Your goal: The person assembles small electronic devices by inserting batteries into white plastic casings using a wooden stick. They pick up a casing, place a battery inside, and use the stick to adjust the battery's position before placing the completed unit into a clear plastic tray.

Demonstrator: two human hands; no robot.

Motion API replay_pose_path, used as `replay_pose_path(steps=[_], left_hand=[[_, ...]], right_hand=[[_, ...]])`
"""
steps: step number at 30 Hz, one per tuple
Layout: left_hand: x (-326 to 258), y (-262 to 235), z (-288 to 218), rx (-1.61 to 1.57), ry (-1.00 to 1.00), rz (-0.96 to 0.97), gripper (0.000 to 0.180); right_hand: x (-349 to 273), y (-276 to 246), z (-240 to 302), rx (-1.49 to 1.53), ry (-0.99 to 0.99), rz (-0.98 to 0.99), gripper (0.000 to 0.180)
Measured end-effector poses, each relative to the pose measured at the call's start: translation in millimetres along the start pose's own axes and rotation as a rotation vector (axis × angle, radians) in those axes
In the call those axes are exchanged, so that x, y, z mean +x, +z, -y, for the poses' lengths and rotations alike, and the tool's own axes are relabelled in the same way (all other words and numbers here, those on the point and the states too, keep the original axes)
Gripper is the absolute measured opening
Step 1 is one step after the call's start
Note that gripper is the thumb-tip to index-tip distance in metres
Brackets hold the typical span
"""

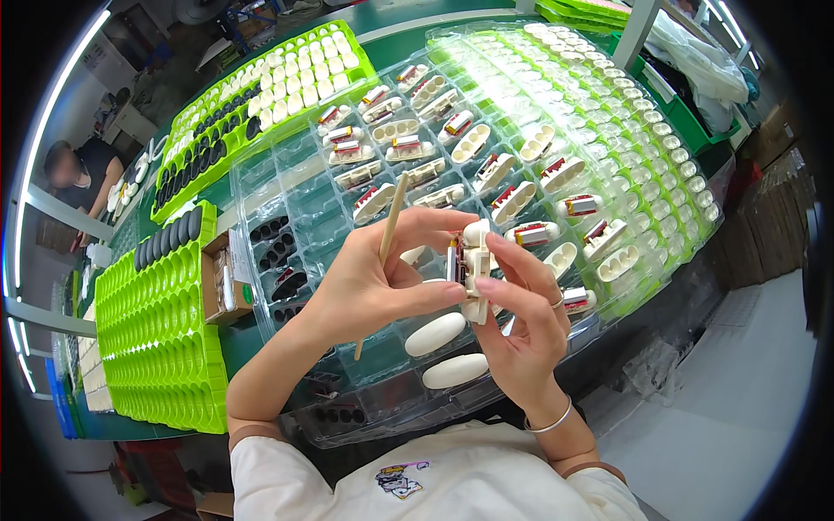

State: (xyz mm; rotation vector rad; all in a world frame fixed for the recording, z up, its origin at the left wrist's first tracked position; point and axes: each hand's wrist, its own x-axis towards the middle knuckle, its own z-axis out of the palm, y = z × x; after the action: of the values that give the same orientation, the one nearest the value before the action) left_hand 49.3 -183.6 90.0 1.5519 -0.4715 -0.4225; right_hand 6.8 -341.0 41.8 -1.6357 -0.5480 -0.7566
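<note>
- A small white plastic part (475, 271) with a red-and-dark insert is held above the near edge of the clear blister tray (304, 195), between both hands.
- The left hand (375, 282) is closed around a thin wooden stick (388, 236), which runs up past the knuckles; its thumb and forefinger are pinched on the left side of the white part.
- The right hand (521, 317) is partly curled, with its fingertips pressed on the right side and top of the same part; a ring and a thin bracelet are worn on it.
- Two white oval shells (436, 334) are seen lying on the clear tray, just below the held part.
- Further up the clear tray, many pockets are filled with white housings, several carrying red inserts.
- Left of the clear tray, a bright green moulded tray (156, 347) is laid, with dark oval pieces (169, 236) stood along its upper end.
- Between the two trays a small cardboard box (228, 282) is placed.
- A second person (82, 174) is seated far left of the clear tray.
</note>
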Motion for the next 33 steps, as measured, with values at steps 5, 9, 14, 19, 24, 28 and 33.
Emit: replay_pose_path(steps=[5,9,14,19,24,28,33], left_hand=[[-1,0,0,0.021,-0.002,-0.024,0.051],[-1,0,-3,0.013,-0.055,-0.038,0.055],[-2,-3,-2,0.028,-0.048,-0.032,0.056],[0,-4,3,0.068,-0.015,-0.03,0.054],[3,2,-4,0.068,-0.063,-0.12,0.052],[7,3,4,-0.059,-0.043,-0.229,0.051],[7,-2,2,-0.2,-0.145,-0.283,0.046]], right_hand=[[-2,-2,-2,0.16,0.177,-0.029,0.033],[-2,-4,2,0.415,0.382,-0.058,0.028],[-2,-6,4,0.52,0.488,0.013,0.028],[-4,-6,5,0.549,0.568,0.036,0.03],[0,-16,2,0.576,0.612,0.078,0.034],[12,-42,-2,0.471,0.626,0.099,0.035],[57,-103,-34,0.159,0.538,0.091,0.027]])
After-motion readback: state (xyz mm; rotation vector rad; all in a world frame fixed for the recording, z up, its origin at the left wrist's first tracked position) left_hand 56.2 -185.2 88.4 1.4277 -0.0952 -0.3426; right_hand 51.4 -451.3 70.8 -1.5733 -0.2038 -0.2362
